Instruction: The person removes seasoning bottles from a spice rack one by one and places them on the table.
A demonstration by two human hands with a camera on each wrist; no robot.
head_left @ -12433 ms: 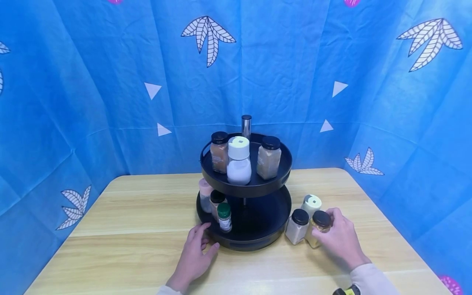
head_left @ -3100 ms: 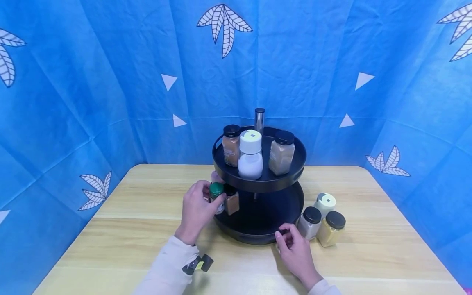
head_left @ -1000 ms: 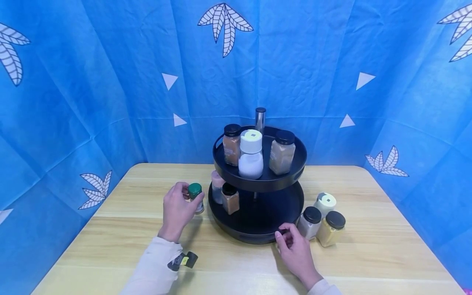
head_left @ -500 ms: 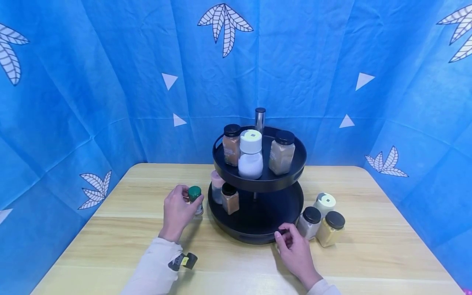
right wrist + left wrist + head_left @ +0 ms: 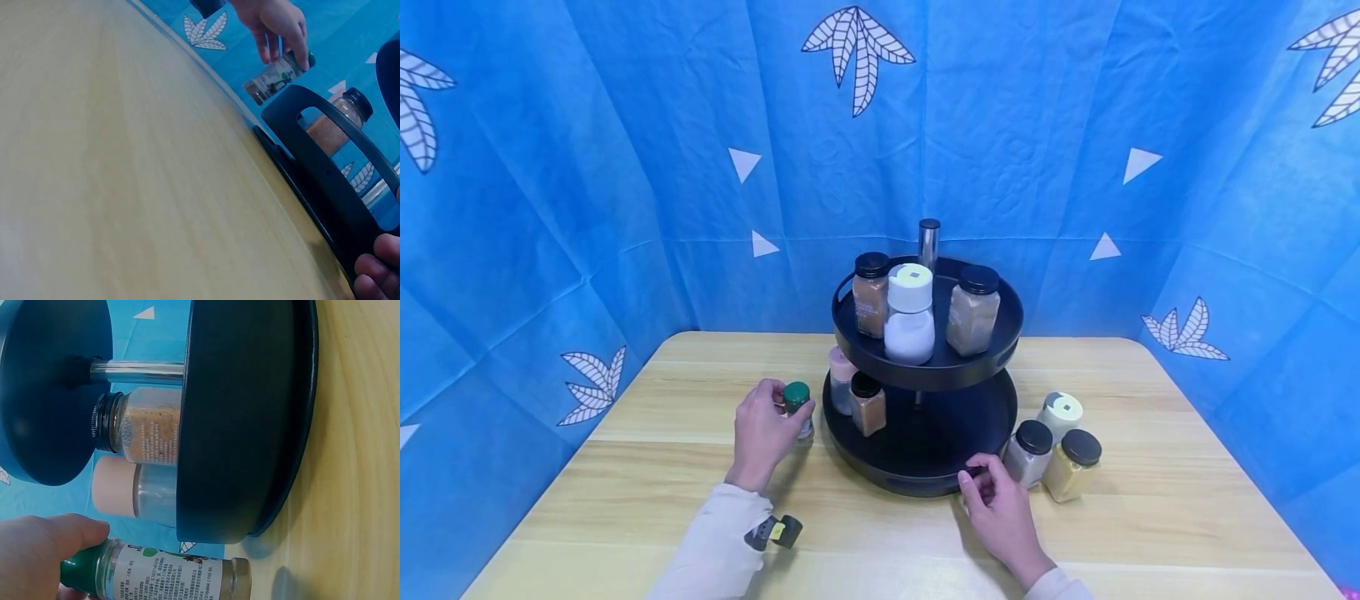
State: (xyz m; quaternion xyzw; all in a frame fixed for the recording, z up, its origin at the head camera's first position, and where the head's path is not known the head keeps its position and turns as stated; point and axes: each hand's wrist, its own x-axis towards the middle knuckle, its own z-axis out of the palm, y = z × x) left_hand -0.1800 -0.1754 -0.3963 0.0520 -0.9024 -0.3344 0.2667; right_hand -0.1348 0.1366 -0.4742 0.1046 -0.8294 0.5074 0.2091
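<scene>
My left hand (image 5: 766, 429) pinches a small spice jar (image 5: 169, 572) by its green cap, just left of the black two-tier spice rack (image 5: 917, 483). The jar is upright, its base slightly above the table in the right wrist view. My right hand (image 5: 1000, 508) holds the front rim of the lower tier, fingers (image 5: 381, 262) on the handle edge. On that tier stand a pink-capped shaker (image 5: 841, 387) and a black-capped jar of brown spice (image 5: 869, 410). The upper tier carries an orange-brown jar (image 5: 871, 307), a white-capped bottle (image 5: 910, 329) and a beige jar (image 5: 973, 321).
Right of the rack, close together on the wooden table (image 5: 625, 500), stand a white-capped bottle (image 5: 1062, 412), a black-capped jar of pale powder (image 5: 1028, 458) and a black-capped jar of yellow powder (image 5: 1072, 471). Blue cloth (image 5: 1000, 125) hangs behind and at both sides.
My left hand has taken the green-capped jar from the lower tier, out to the left, and lowered it slightly. My right hand has left the yellow jar and holds the rim.
</scene>
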